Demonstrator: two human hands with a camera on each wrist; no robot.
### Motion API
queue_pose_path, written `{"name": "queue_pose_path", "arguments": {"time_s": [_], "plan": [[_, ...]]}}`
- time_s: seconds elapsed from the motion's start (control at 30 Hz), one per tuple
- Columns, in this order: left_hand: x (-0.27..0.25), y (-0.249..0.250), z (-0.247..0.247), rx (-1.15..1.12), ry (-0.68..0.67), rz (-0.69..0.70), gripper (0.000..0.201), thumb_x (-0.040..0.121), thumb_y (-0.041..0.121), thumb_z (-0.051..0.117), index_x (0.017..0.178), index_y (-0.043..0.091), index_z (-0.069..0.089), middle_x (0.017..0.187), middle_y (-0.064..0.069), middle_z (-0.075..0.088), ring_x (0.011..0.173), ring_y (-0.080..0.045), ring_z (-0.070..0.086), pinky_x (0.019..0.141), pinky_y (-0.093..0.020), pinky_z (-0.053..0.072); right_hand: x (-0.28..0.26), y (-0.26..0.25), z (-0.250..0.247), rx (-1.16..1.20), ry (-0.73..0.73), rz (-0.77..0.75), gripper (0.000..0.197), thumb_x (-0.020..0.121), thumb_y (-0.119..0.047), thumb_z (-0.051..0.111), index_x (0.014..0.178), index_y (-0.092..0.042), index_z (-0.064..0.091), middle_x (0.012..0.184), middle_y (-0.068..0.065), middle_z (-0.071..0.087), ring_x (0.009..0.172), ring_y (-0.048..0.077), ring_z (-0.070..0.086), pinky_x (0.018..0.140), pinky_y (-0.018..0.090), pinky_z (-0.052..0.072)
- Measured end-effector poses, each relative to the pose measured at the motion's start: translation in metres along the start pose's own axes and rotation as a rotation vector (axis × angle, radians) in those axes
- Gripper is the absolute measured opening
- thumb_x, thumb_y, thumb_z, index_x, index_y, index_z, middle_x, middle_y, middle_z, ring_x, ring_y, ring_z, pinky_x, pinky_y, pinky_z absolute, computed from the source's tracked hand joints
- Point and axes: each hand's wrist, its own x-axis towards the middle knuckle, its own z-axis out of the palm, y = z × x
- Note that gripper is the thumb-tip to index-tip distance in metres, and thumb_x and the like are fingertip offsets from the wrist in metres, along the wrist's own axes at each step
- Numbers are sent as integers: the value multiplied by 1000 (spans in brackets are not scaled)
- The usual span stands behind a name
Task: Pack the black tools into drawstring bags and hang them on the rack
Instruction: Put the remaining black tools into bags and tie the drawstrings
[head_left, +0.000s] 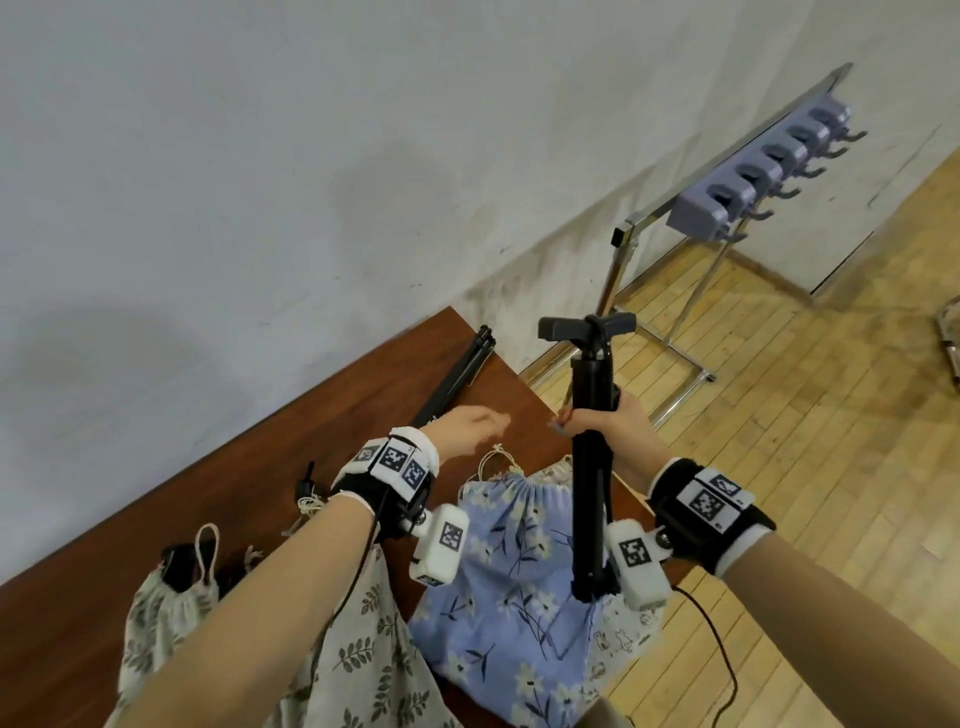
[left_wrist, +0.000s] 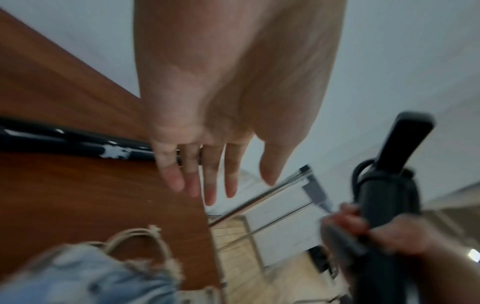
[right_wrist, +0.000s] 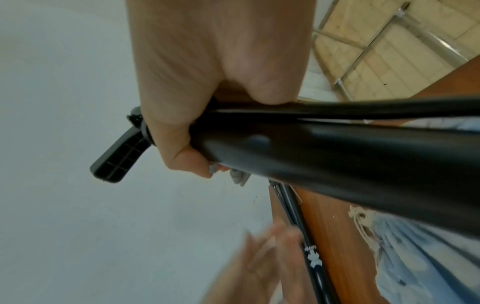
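Note:
My right hand (head_left: 618, 423) grips a black pump-like tool (head_left: 589, 457) with a T-handle, held upright above the blue floral drawstring bag (head_left: 511, 582). The right wrist view shows the fingers wrapped round the black shaft (right_wrist: 324, 152). My left hand (head_left: 470, 426) hovers over the table with straight fingers (left_wrist: 207, 181) and holds nothing. A folded black tripod (head_left: 457, 376) lies on the brown table (head_left: 156, 519) beyond the left hand. A cream leaf-print bag (head_left: 171, 613) with something black inside lies at the left. The grey hook rack (head_left: 769, 171) stands at the far right.
A second leaf-print cloth (head_left: 374, 649) lies under my left forearm. The table's right edge (head_left: 524, 384) drops to a wooden floor (head_left: 805, 415). The rack's metal frame (head_left: 670, 332) stands on that floor by the white wall.

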Motion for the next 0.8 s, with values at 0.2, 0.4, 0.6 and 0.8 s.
{"name": "queue_pose_path", "arguments": {"time_s": [0.2,0.4,0.6,0.8], "plan": [[26,-71,10,212,12,-230,42,96,26,53,134,6,51,136,-12,52,126,-26,48,99,-29,40,1,-5,-27,-207,81,15,26,66,8,72,86,-1,59,83,20,67,79,32,67,87,55,55],[61,-90,20,216,89,-151,29,94,23,56,122,17,59,128,-7,59,116,-22,56,99,-31,45,0,-4,-42,-106,39,80,38,63,0,74,97,3,57,83,21,64,98,42,66,84,44,58],[47,-12,38,76,45,185,21,92,33,58,106,19,65,104,4,66,105,-15,60,96,-34,47,-7,6,-44,355,-125,61,27,70,11,57,90,-6,50,96,20,60,122,36,57,99,45,49],[-20,54,48,-112,-181,464,14,91,24,61,104,19,63,92,7,65,92,-11,64,87,-30,54,-19,-1,-25,435,-232,-38,37,71,4,59,104,-11,51,140,11,54,130,28,50,107,54,40]]}}
